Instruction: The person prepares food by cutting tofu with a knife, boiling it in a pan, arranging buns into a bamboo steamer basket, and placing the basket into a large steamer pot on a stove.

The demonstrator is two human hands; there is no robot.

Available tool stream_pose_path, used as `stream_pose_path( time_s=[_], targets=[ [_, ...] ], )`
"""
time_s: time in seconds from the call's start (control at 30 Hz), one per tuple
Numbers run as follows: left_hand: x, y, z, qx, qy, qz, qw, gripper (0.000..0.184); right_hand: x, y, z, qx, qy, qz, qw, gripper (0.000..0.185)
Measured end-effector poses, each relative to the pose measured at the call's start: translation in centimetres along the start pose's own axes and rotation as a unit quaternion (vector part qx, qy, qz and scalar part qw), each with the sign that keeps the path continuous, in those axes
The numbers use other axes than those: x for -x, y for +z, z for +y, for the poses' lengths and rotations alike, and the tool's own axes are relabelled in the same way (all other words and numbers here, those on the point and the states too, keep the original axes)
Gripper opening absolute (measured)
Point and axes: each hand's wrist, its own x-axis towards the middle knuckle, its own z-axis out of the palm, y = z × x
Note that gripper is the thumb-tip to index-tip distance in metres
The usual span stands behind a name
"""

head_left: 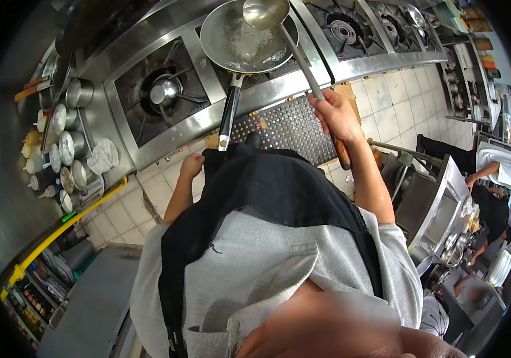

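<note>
The right arm [373, 173] reaches out in front, with the right hand [336, 114] curled tight. The left arm [176, 194] is bent, and how the left hand [193, 164] grips is hard to see.

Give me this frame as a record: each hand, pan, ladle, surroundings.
right_hand: right hand closed around the ladle
left_hand: left hand at the edge of the black apron, off the pan handle; grip unclear
ladle: bowl over the pan; contact unclear
pan: pan on the range, liquid inside, handle toward the wearer
surroundings: bare burner left of pan; white cloth beside small pots
</note>
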Motion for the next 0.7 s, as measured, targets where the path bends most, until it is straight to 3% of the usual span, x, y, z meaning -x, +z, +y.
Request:
stream_pose_path(
  time_s=[0.33, 0.43, 0.5, 0.7],
  targets=[
    [0.5, 0.3, 0.8, 0.014, -0.029, -0.009, 0.999, 0.038, 1.5, -0.4, -1.5, 0.026, -0.045, 0.068, 0.996, 0.024],
    [0.5, 0.1, 1.3, -0.003, -0.026, -0.012, 1.0, 0.037, 1.6, -0.9, -1.0, 0.099, -0.051, 0.112, 0.987, 0.026],
    [1.1, -0.5, 2.8, 0.006, -0.042, -0.021, 0.999, 0.037, 1.3, -1.5, 0.4, 0.264, -0.166, 0.153, 0.938, 0.029],
    [1.0, -0.2, 3.1, -0.01, -0.021, -0.009, 1.0, 0.036, 2.3, -0.9, 1.0, 0.386, -0.086, 0.168, 0.903, 0.028]
  ],
)
